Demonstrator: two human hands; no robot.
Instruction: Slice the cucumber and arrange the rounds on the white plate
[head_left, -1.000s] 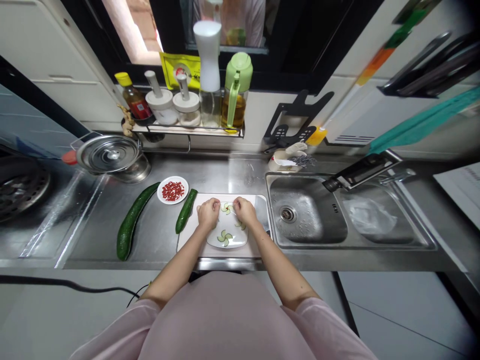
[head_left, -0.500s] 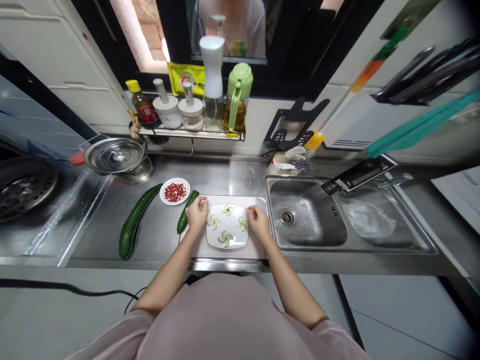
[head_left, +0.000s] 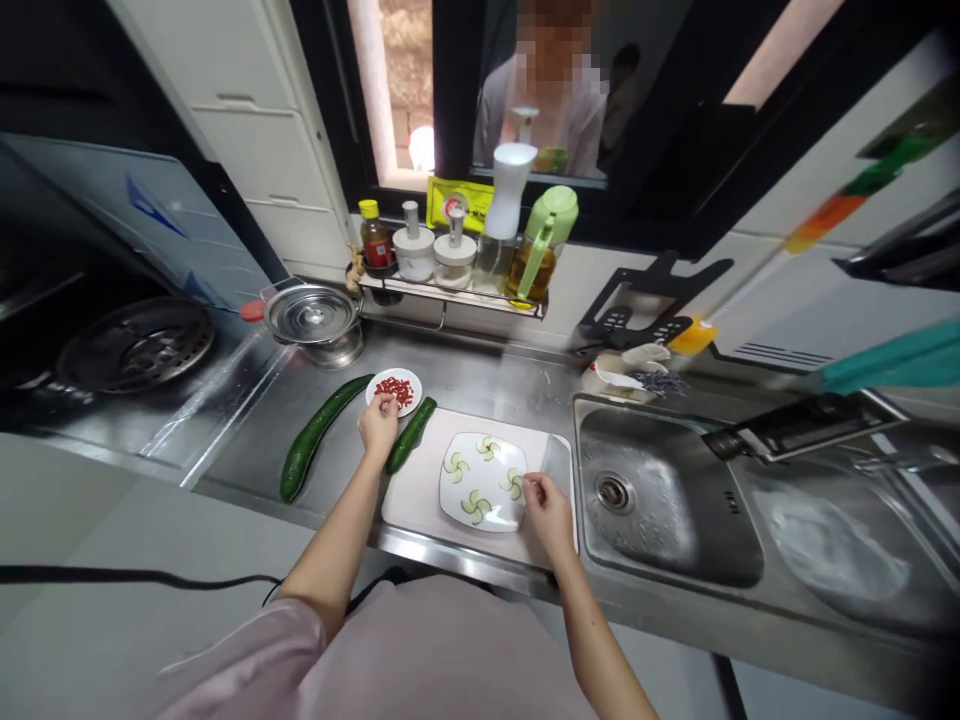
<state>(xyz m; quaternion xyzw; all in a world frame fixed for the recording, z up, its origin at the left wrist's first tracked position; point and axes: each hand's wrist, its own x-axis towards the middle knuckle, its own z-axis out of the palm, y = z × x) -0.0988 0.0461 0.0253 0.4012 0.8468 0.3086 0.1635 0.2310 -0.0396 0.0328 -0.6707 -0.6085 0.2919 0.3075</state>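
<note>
Got the left hand (head_left: 379, 427) at the small white dish (head_left: 417, 391) of red bits (head_left: 397, 389), left of centre in the frame, with fingers pinched together; can't tell if gripping one. Got the right hand (head_left: 549, 512) by the right edge of the squarish plate (head_left: 483, 478), lower centre, with fingers curled; can't tell if touching. Can count four green pinwheels (head_left: 476, 507) on that plate, atop a pale board (head_left: 414, 513). Also spotted a long cucumber (head_left: 319, 440) left of the dish, plus a shorter cucumber (head_left: 411, 438) lower right of it.
</note>
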